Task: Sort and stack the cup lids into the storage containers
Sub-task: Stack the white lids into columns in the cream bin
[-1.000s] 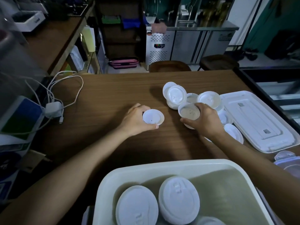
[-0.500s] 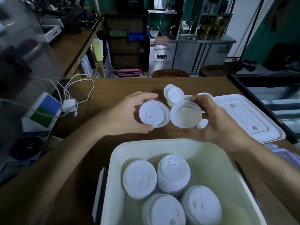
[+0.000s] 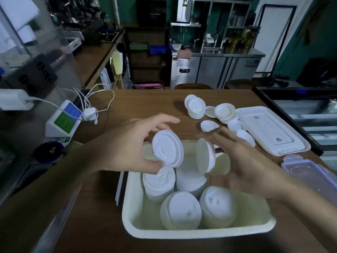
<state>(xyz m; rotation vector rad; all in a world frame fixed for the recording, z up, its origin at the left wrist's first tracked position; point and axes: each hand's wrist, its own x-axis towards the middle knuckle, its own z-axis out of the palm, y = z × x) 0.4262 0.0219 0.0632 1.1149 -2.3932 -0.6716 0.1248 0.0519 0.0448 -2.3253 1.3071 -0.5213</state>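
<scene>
My left hand (image 3: pixel 127 148) grips a white cup lid (image 3: pixel 167 151) by its rim, tilted, above the far left of the cream storage container (image 3: pixel 200 232). My right hand (image 3: pixel 242 167) holds a second white lid (image 3: pixel 205 156) on edge between thumb and fingers, just right of the first. Inside the container stand several stacks of white lids (image 3: pixel 180 209). More loose lids (image 3: pixel 209 114) lie scattered on the wooden table (image 3: pixel 145 106) beyond my hands.
The container's flat cream cover (image 3: pixel 269 132) lies on the table at the right, with a clear clip-lock box lid (image 3: pixel 310 172) nearer me. White charger cables (image 3: pixel 91 114) and a small blue-green stand (image 3: pixel 63 119) sit at the left.
Both hands lifted their lids off the table and brought them back over the container. The right-hand lid has turned on edge.
</scene>
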